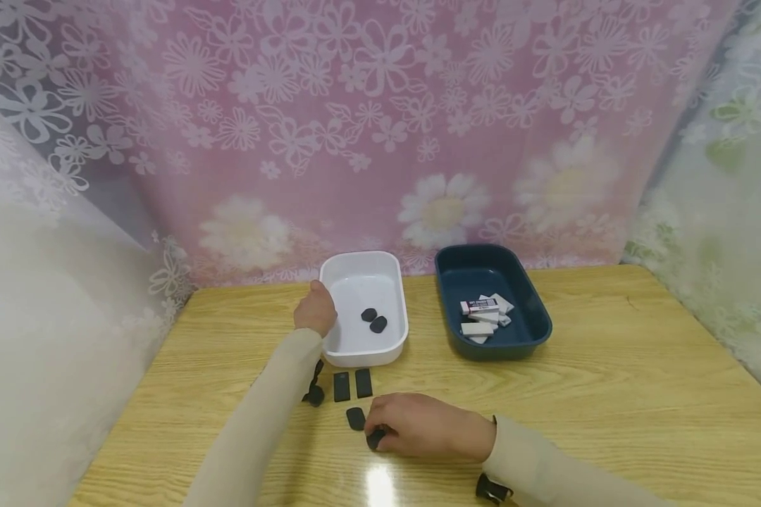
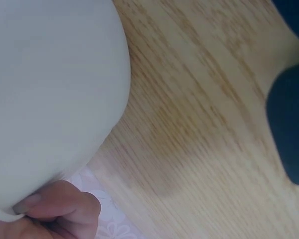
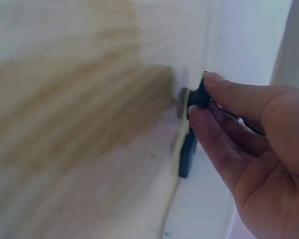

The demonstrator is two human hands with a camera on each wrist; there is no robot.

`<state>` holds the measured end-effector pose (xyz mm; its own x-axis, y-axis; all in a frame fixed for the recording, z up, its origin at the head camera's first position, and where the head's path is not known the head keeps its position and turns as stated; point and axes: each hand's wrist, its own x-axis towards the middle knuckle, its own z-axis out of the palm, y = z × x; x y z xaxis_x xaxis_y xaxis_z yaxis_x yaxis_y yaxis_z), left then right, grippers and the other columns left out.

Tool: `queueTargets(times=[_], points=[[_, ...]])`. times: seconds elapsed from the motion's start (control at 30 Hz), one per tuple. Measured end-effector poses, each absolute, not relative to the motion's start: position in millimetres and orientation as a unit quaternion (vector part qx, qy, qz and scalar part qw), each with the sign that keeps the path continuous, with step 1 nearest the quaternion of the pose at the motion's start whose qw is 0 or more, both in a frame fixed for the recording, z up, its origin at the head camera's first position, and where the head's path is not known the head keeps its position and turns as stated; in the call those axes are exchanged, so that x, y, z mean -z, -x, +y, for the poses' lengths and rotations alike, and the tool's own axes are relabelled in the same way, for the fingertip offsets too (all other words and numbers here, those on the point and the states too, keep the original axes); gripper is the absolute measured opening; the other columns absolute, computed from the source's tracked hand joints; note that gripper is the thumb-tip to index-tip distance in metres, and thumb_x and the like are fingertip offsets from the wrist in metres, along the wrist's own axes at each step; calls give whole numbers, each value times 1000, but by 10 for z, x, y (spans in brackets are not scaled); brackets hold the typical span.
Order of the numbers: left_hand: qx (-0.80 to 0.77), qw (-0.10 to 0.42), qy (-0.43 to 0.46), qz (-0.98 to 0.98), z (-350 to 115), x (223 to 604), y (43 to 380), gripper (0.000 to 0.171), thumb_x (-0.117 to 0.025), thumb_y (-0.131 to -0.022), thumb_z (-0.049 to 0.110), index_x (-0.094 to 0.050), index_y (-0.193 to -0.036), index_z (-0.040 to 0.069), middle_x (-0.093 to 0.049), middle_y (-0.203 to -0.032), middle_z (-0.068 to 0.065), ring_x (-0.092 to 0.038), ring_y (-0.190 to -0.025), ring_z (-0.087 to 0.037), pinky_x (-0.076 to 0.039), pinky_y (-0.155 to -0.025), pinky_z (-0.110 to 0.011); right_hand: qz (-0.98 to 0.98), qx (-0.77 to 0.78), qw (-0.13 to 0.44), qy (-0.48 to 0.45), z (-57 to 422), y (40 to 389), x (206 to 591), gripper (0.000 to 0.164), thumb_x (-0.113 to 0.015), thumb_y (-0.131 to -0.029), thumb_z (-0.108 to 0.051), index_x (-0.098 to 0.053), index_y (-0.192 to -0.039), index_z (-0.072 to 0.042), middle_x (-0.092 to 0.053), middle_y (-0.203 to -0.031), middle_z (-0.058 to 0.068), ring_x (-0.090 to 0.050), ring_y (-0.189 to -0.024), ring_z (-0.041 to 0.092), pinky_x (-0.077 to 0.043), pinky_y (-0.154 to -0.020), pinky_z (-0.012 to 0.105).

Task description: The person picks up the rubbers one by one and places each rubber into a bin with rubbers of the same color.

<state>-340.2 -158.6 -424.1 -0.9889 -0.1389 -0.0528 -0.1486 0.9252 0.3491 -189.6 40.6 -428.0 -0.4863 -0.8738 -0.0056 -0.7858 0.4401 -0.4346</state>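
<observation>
My left hand (image 1: 316, 310) grips the left rim of the white tray (image 1: 363, 360); its thumb and curled fingers (image 2: 65, 204) pinch the edge in the left wrist view. Inside that tray lie two small black pieces (image 1: 378, 324) with angular outlines. Over the table in front, my right hand (image 1: 425, 426) pinches another small black piece (image 1: 375, 439) between thumb and fingers, and the right wrist view shows this dark piece (image 3: 203, 95) near the tabletop. Just left of it lies a rounded black piece (image 1: 356, 418). Two black rectangular blocks (image 1: 342, 386) lie between the tray and my right hand.
A dark blue tray (image 1: 459, 346) stands right of the white one, holding several white erasers (image 1: 484, 318), one with a printed sleeve. Both trays stand on the wooden table (image 1: 609, 366) near its back edge. Behind hangs a pink flowered cloth (image 1: 355, 176).
</observation>
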Motion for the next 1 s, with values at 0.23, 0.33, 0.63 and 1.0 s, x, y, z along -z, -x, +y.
queueTargets(times=[0.23,0.33,0.63,1.0], points=[[-173,12,82,981,-1631,4215,3417,45,-59,-92,10,-35,-125,-8,-63,-80,-19,-66,-75,-33,-54,-64,-43,833,277,88,472,403,2134,4031,16,-69,-89,-16,-69,-105,-13,-59,-96,-9,-54,-81,-2,-46,-73,15],[-172,8,85,981,-1638,4220,3423,41,-56,-93,10,-36,-124,-8,-63,-83,-19,-66,-75,-33,-54,-64,-43,829,319,49,457,397,2310,3924,15,-71,-87,-14,-69,-102,-13,-61,-95,-8,-57,-82,1,-48,-74,18],[-167,-7,89,982,-1648,4243,3457,41,-57,-92,10,-38,-123,-8,-65,-84,-20,-66,-78,-34,-54,-65,-45,868,347,-3,355,211,2939,3858,10,-71,-87,-10,-67,-96,-9,-63,-91,-2,-62,-81,10,-50,-74,26],[-168,-19,92,981,-1582,4286,3438,33,-63,-89,9,-43,-112,-4,-64,-80,-17,-67,-74,-33,-54,-61,-43,905,212,42,365,-103,3341,4100,6,-73,-84,-6,-69,-88,-7,-66,-86,1,-60,-80,14,-49,-74,31]])
